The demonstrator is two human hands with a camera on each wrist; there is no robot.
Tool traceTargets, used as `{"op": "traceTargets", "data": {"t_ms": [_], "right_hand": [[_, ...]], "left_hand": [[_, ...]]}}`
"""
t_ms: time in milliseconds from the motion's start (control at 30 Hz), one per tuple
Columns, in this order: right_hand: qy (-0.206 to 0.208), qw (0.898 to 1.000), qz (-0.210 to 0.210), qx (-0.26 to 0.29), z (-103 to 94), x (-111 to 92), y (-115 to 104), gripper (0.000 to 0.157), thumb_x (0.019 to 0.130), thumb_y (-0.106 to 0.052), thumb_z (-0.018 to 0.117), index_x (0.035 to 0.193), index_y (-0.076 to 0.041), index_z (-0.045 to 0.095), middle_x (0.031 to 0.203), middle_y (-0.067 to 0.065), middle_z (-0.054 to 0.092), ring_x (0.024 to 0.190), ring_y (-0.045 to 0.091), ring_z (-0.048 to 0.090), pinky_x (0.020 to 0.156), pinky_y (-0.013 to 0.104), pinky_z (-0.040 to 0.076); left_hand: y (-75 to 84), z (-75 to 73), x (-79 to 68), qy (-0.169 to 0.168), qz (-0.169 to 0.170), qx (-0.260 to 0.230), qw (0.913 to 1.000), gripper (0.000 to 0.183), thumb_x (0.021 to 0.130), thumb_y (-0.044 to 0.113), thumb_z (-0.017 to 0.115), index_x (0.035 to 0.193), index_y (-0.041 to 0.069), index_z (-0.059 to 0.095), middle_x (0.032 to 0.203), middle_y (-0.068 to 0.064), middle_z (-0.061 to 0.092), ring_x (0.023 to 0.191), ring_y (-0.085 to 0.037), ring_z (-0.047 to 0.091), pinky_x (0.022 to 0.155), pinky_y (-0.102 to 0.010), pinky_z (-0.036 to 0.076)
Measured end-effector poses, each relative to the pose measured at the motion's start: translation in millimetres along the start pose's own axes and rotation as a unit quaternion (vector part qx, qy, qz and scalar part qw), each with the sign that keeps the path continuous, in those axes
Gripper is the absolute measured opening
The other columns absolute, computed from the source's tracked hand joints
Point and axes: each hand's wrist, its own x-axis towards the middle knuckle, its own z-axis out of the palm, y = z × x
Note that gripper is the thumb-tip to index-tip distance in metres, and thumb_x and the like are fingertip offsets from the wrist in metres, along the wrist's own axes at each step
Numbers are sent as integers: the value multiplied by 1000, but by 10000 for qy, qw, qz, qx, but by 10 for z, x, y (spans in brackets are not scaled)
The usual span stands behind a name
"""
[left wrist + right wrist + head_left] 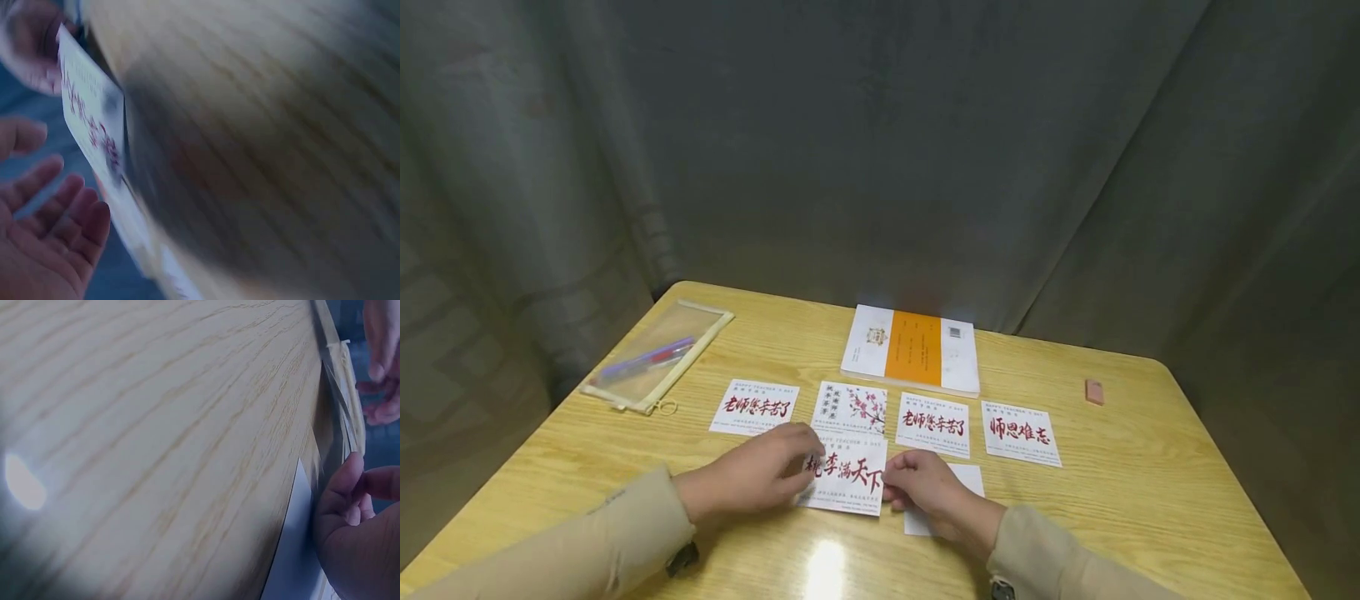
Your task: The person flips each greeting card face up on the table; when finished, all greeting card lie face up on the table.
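My right hand [928, 483] pinches the right edge of a white card [847, 479] with red brush lettering, between thumb and fingers. The card is raised and tilted over the wood in the left wrist view. Beside its left edge is my left hand [760, 468]; in the left wrist view the left fingers [94, 228] are spread loosely, with a gap to the card. A blank white card [967, 478] lies partly beneath my right hand. Behind is a row of cards: red-lettered ones at left [754, 407], middle [934, 425] and right [1022, 432], plus a flowered card [852, 408].
A white and orange booklet [914, 348] lies at the back of the wooden table [1150, 500]. On the left is a see-through zip pouch [662, 354] holding pens. A pink eraser [1094, 392] sits to the right. Grey curtains [880, 150] hang around the table.
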Motion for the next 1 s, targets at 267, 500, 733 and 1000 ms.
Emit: {"op": "traceTargets", "data": {"t_ms": [267,500,733,1000], "right_hand": [[-225,9997,-50,-45,8,-18,-18,12,97,0,61,102,10,65,83,10,66,68,11,62,64,22,58],[-521,9980,-64,343,-157,-94,-114,24,99,3,58,117,18,59,97,15,71,80,13,69,73,23,60],[-362,9985,-358,-193,-604,-174,-151,31,99,-1,58,122,20,57,101,15,71,85,16,68,78,29,60],[287,9941,-190,-1029,-1152,-287,-90,30,102,-5,58,121,19,59,104,14,71,94,22,68,84,37,59]], "left_hand": [[162,46,-32,-1003,981,1057,9845,37,100,24,66,133,7,68,138,-10,60,129,-23,56,111,-39,45],[131,50,-45,-1311,768,1206,9810,36,98,25,67,130,8,71,139,-11,60,132,-26,55,116,-45,39],[167,53,11,-1244,999,1433,9767,31,99,24,65,126,9,71,134,-8,62,127,-21,57,113,-39,43],[473,133,332,-1176,1363,1393,9738,46,100,29,63,141,8,60,143,-8,58,132,-19,53,112,-32,43]]}}
